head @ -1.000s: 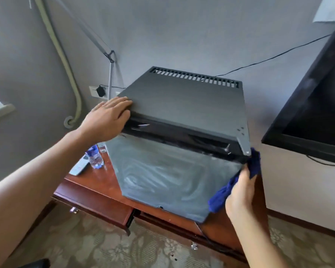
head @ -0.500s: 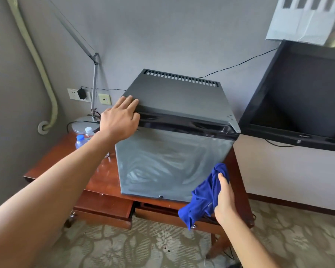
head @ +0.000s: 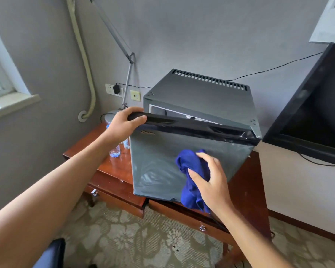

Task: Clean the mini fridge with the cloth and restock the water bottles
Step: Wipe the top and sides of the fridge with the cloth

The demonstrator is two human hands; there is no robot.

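Head view: my left hand (head: 124, 125) curls round the top corner of the mini fridge (head: 199, 132) door, cracked ajar on the desk (head: 112, 171); my right hand (head: 211, 182) bunches the cloth (head: 190, 171) against its front. Opening step; next I'd swing it wide and wipe inside. Water bottles (head: 115, 150) wait beside.

Bright daylight from the window (head: 0, 78) at left, soft shadows, wide-angle bending at edges.

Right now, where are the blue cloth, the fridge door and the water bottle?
blue cloth (head: 190, 167): head view, bunched upper part.
fridge door (head: 159, 161): head view, grey front panel.
water bottle (head: 115, 151): head view, clear body.
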